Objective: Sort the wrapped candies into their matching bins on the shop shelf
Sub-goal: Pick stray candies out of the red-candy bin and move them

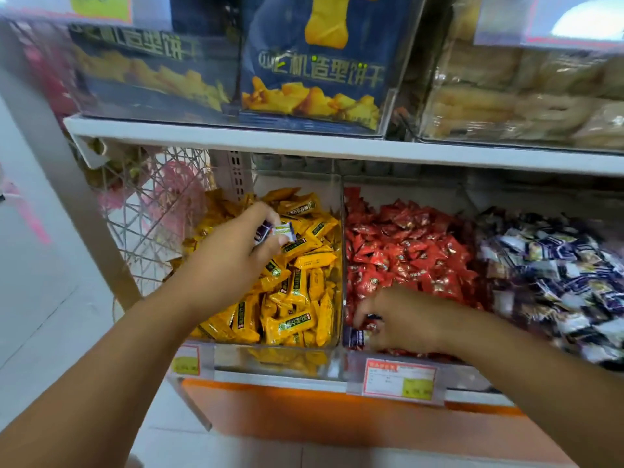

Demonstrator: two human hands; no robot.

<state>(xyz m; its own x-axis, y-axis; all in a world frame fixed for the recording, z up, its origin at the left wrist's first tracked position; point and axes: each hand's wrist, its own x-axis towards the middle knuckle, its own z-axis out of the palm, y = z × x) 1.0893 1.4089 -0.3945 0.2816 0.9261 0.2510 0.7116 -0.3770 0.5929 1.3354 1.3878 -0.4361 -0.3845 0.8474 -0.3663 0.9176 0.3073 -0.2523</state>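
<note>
head view: left hand (233, 251) pinches purple candies (275, 231); right hand (401, 319) seemingly grasps another

On the lower shelf (270, 379) three bins stand side by side: the left bin (270, 358), the middle bin (353, 363) and the right bin (547, 195). The upper shelf (236, 140) above them carries biscuit boxes (314, 69). A wire basket (152, 204) stands left of the left bin. The left hand (233, 251), with wrapped candies (282, 229), is over the left bin; the right hand (408, 319) lies in the front of the middle bin.
</note>
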